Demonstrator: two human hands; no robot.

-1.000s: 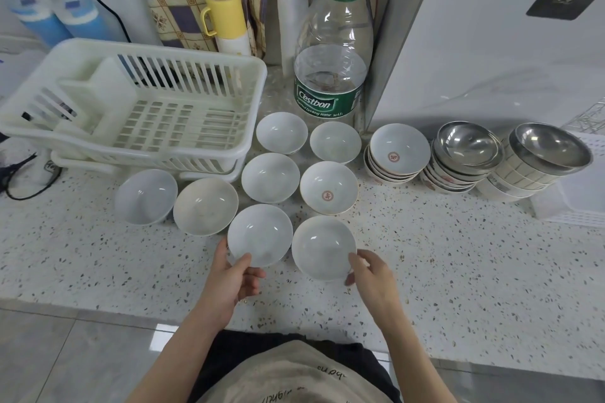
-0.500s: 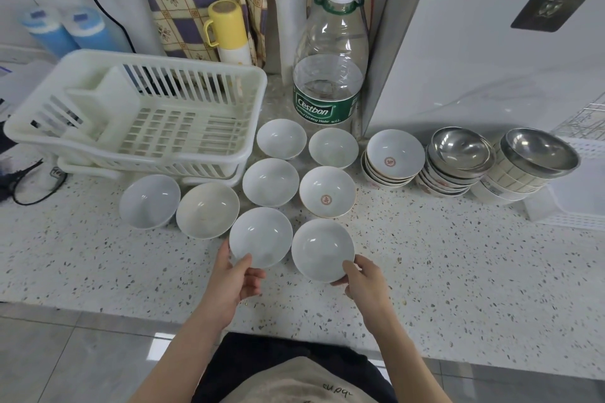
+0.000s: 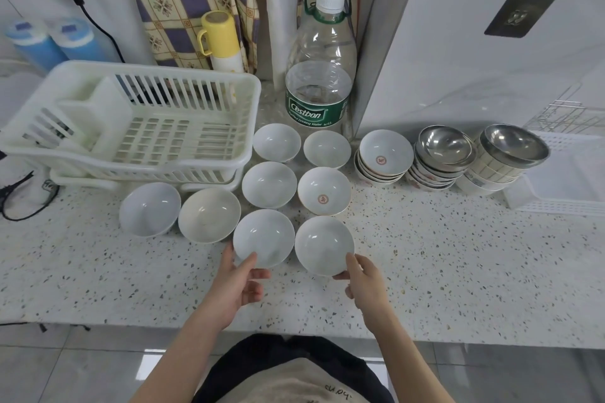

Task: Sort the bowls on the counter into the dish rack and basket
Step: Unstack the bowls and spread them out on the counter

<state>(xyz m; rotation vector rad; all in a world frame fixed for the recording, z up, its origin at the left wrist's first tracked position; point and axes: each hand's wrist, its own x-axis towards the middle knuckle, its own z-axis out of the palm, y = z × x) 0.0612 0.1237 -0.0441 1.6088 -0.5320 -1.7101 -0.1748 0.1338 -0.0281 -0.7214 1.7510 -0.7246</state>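
The white plastic dish rack [image 3: 157,127] holds nothing; I judge sorting barely begun. My left hand [image 3: 237,285] pinches one near white bowl [image 3: 263,237], my right hand [image 3: 365,278] the next white bowl [image 3: 324,245]; six more and the stacked bowls [image 3: 448,157] wait on the counter [image 3: 458,255] beside the basket [image 3: 569,173].

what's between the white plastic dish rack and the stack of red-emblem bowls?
Head view: four loose white ceramic bowls in a two-by-two block sit between the white plastic dish rack and the stack of red-emblem bowls.
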